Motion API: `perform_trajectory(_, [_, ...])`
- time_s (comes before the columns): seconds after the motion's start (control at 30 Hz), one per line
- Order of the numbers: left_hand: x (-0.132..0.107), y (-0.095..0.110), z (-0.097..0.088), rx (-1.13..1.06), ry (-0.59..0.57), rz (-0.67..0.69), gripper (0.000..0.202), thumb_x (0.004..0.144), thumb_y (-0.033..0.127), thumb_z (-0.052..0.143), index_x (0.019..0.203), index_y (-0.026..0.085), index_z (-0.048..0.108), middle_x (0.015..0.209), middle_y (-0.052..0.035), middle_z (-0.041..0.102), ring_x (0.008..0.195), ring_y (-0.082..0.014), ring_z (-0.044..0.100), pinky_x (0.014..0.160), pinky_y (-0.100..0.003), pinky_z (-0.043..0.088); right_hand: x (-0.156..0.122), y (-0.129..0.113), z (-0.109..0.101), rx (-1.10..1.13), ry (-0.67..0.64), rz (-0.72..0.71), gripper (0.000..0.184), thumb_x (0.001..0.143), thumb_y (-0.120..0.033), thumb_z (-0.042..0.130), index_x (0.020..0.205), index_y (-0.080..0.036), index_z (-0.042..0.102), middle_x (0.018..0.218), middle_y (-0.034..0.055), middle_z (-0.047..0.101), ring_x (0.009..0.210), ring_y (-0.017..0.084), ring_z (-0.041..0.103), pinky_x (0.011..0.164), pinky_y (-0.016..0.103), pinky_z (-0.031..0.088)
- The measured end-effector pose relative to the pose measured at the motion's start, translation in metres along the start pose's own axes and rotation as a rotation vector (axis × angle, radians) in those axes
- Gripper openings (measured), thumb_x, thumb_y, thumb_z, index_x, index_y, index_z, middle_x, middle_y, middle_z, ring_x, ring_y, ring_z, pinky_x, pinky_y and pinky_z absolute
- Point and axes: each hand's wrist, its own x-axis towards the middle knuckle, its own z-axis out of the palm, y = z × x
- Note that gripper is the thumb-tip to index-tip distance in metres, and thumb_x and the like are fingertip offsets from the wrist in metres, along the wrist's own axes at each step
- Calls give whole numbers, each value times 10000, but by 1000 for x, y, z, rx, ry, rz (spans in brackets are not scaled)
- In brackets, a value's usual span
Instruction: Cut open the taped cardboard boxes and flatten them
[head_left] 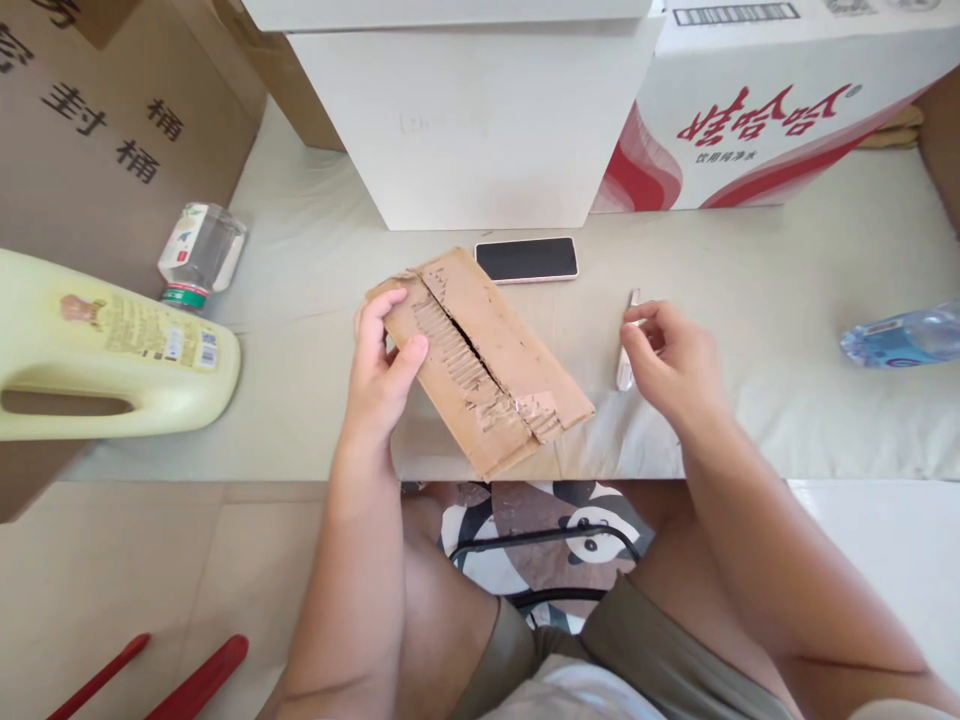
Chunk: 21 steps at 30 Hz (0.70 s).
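My left hand [382,365] is closed on the left edge of a small flat cardboard box [517,345], thumb on its upper face. The box is tilted, with its near corner at the table's front edge. A dark slit runs along the seam of that face, beside torn, ridged cardboard and a bit of clear tape. To the right, my right hand [675,360] pinches a slim white box cutter [624,372] with thumb and forefinger. A narrow tip shows beyond the fingers; its middle is hidden by them.
Behind the box lies a phone [527,259], with a white carton [480,130] and a red-and-white carton [750,130] beyond. A yellow jug [165,370] and a clear bottle [201,252] lie left, a water bottle [904,335] right. The cloth-covered table [757,420] ends before my knees.
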Motion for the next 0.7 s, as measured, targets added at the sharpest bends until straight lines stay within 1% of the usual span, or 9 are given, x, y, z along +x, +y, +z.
perform_trajectory(0.07, [0, 3, 1, -21, 8, -25, 622, 843, 690, 730, 1341, 345, 587, 1442, -102, 532, 1397, -367, 528, 1048, -489, 577, 8, 7, -6, -277, -102, 128, 454, 897, -457, 566, 1263, -216, 682, 829, 73, 738, 745, 263, 639, 695, 387, 467])
perform_trajectory(0.13, [1, 3, 1, -34, 11, -40, 628, 826, 693, 744, 1330, 348, 597, 1431, -100, 536, 1373, -362, 540, 1036, -485, 582, 13, 14, -7, -449, -224, 180, 586, 893, -461, 561, 1428, -227, 605, 884, 95, 755, 815, 309, 655, 701, 399, 465])
perform_trajectory(0.2, [1, 3, 1, -40, 17, -47, 640, 813, 696, 754, 1331, 351, 599, 1423, -97, 537, 1354, -354, 546, 1036, -482, 578, 14, 18, -4, -510, -274, 176, 658, 880, -405, 564, 1514, -228, 545, 918, 112, 753, 850, 322, 659, 717, 408, 474])
perform_trajectory(0.27, [2, 2, 2, -42, 33, -46, 650, 796, 696, 769, 1322, 350, 607, 1407, -91, 546, 1334, -342, 551, 1049, -478, 564, 14, 19, -1, -450, -263, 153, 671, 848, -320, 565, 1512, -228, 556, 854, 91, 720, 808, 295, 644, 734, 407, 481])
perform_trajectory(0.33, [2, 2, 4, -46, 54, -40, 643, 786, 695, 778, 1303, 346, 617, 1385, -82, 560, 1296, -324, 568, 1063, -477, 548, 13, 17, 1, -215, -248, 141, 601, 817, -270, 549, 1408, -226, 642, 723, 36, 643, 728, 244, 608, 734, 391, 486])
perform_trajectory(0.4, [3, 3, 5, -41, 65, -26, 631, 791, 696, 771, 1290, 341, 620, 1379, -78, 565, 1272, -316, 578, 1078, -484, 536, 9, 11, -1, 195, -252, 99, 474, 809, -274, 522, 1243, -225, 704, 632, -14, 556, 657, 194, 576, 708, 359, 496])
perform_trajectory(0.47, [3, 3, 6, -22, 66, -9, 634, 797, 700, 761, 1296, 337, 614, 1390, -80, 562, 1297, -325, 569, 1110, -500, 516, 3, 3, -5, 614, -263, 8, 355, 812, -289, 535, 1124, -242, 698, 631, -39, 542, 600, 153, 564, 649, 323, 498])
perform_trajectory(0.53, [2, 3, 6, -10, 62, -4, 645, 802, 710, 751, 1307, 337, 604, 1404, -83, 557, 1327, -338, 558, 1130, -510, 504, -7, -7, -12, 886, -270, -112, 277, 832, -298, 598, 1098, -280, 674, 696, -45, 588, 552, 125, 563, 579, 299, 489])
perform_trajectory(0.7, [1, 6, 8, -23, 46, -16, 642, 825, 725, 721, 1314, 331, 586, 1435, -97, 535, 1360, -350, 545, 1065, -479, 547, -30, -27, -31, 1022, -261, -339, 159, 919, -387, 679, 1077, -394, 695, 788, -10, 654, 563, 152, 620, 480, 305, 512])
